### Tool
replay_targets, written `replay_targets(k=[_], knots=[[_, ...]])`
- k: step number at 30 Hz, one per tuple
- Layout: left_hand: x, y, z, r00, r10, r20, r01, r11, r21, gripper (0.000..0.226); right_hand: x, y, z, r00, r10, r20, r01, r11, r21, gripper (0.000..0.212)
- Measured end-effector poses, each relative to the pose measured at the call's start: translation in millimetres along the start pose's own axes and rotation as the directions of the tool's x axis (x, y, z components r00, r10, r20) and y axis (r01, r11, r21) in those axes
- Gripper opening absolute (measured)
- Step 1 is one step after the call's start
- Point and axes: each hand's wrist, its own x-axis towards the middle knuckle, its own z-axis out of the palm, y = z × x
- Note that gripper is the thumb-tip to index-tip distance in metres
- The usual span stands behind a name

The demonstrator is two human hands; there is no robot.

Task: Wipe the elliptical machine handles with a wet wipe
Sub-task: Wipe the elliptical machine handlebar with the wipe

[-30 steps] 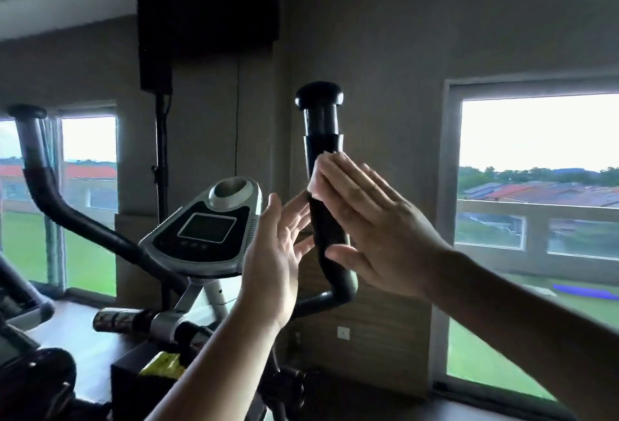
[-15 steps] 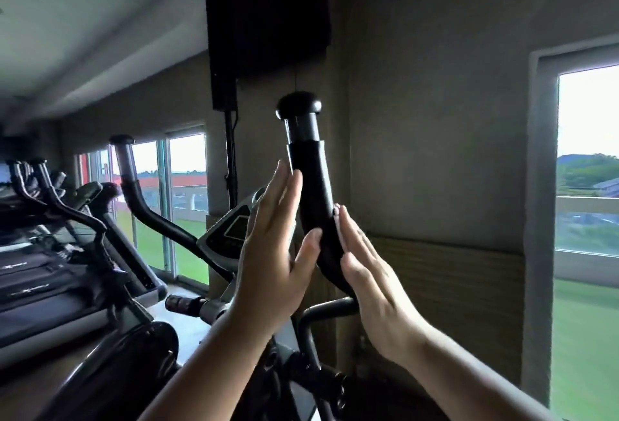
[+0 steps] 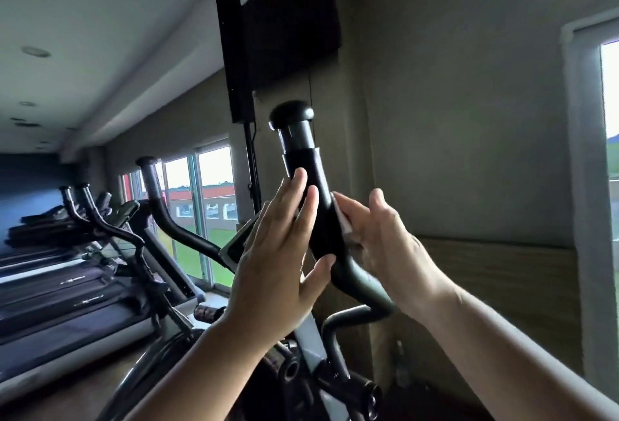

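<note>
on the handle's (image 3: 323, 219) left side the left grip (image 3: 278, 259) lies flat, released; the right grip (image 3: 385, 246), fingers straight, presses a wipe (image 3: 345, 223) opposite.

The black handle (image 3: 301, 159) stands up tall with a round cap on top. It leans a little and bends near the bottom. The small white wet wipe (image 3: 345, 223) is pressed flat on its right side, under the fingers of the right hand (image 3: 385, 246).
</note>
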Motion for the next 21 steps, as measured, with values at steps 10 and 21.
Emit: replay_targets(k=[10, 21], knots=[[3.4, 26.5, -1.3, 0.992, -0.127, -0.006, 0.127, 0.988, 0.090, 0.084, 48.3, 20.4, -40.7, 0.903, 0.073, 0.423, -0.128, 0.986, 0.103, 0.090], [2.2, 41.7, -7.4, 0.983, -0.185, 0.014, 0.180, 0.968, 0.173, 0.079, 50.4, 17.9, -65.7, 0.792, 0.063, 0.607, -0.092, 0.996, 0.016, 0.107]])
